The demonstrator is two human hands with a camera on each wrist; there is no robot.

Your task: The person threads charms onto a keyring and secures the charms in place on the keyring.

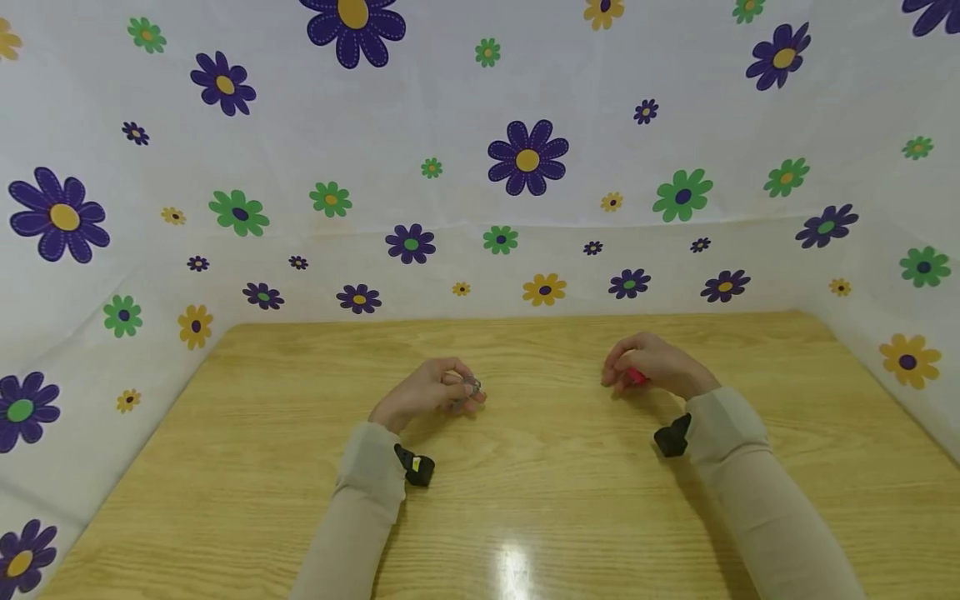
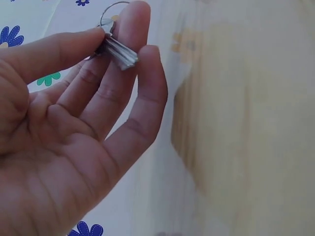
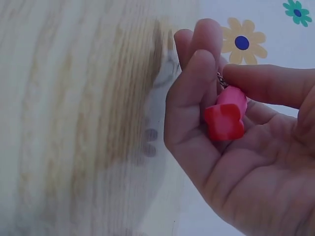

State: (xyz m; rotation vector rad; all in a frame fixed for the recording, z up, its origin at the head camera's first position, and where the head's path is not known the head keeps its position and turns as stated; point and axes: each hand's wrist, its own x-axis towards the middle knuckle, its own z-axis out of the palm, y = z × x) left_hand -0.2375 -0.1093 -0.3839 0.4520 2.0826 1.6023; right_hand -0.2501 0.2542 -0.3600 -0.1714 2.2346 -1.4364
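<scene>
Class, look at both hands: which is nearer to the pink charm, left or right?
Right. The right hand holds the pink charm; the left hand is apart from it, off to its left, holding a key.

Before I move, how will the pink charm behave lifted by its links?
The pink charm would likely swing: metal links sit at one end. Its chunky body looks stiff. Small beside the right hand, it's probably light.

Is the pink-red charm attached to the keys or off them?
Off: the right hand holds the charm, the left hand the keys, and the hands are apart.
</scene>
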